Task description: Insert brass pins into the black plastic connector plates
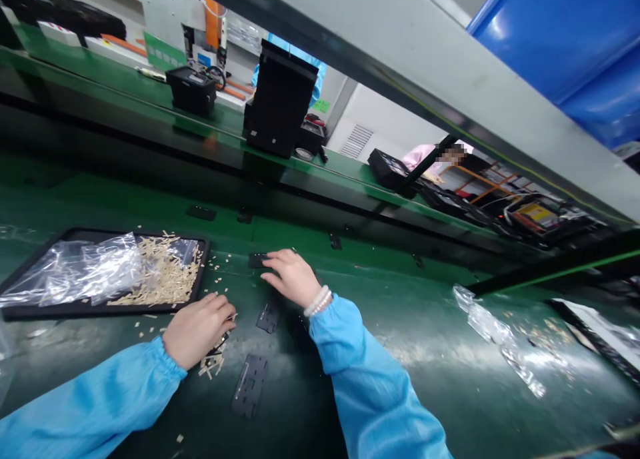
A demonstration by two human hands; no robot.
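My right hand (290,272), a beaded bracelet at its wrist, reaches forward with its thumb and fingertips at the near end of a small black plate (257,260). My left hand (201,329) is closed, its fingers curled down over a small pile of beige strips (213,364) and a dark piece mostly hidden beneath them. What those fingers pinch does not show. Between and below my hands lie a small dark slotted plate (267,318) and a larger dark slotted plate (249,386), both flat on the green bench (380,392).
At left a black tray (150,309) holds clear plastic bags (90,266) and many beige strips (167,272). More dark pieces (201,212) lie farther back. Crumpled clear plastic (500,339) lies right. A metal beam (400,59) crosses overhead; co-workers stand beyond the raised shelf.
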